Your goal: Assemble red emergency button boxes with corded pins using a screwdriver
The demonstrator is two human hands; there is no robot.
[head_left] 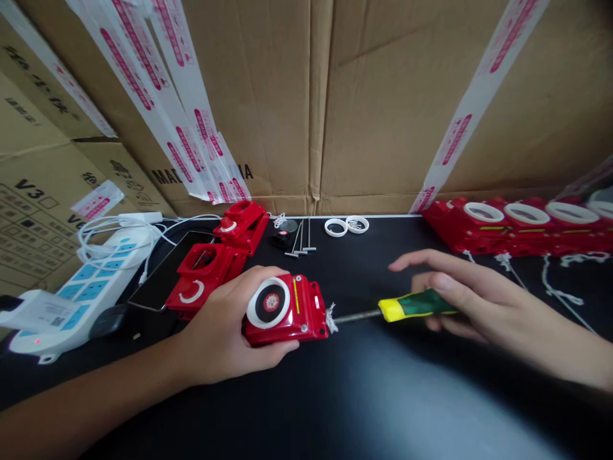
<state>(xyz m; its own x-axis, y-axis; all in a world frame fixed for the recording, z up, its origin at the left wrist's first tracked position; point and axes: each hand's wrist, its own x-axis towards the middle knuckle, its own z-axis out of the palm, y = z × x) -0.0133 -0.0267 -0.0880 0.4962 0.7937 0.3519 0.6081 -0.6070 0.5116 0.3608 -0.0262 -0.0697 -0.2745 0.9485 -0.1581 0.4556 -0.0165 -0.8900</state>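
Note:
My left hand [230, 329] is wrapped round a red plastic casing [306, 306], thumb along its near side. A white ring [250, 313] surrounds a dark round window with a red and white emblem, and silver screws show on the casing's face. White string [331, 317] is bunched at its right end. From the right, my right hand [460, 294] holds a screwdriver [416, 305] by its green and yellow handle, index finger stretched out above. The shaft points at the casing's right end; the string hides whether its tip touches.
Red housings [196, 268] lie on a phone-like black slab [148, 287] at left, near a white power strip [71, 319]. T-shaped metal pins [301, 246] and white rings [336, 227] lie behind. More red casings [502, 233] stand at right. Cardboard boxes [383, 115] wall the back.

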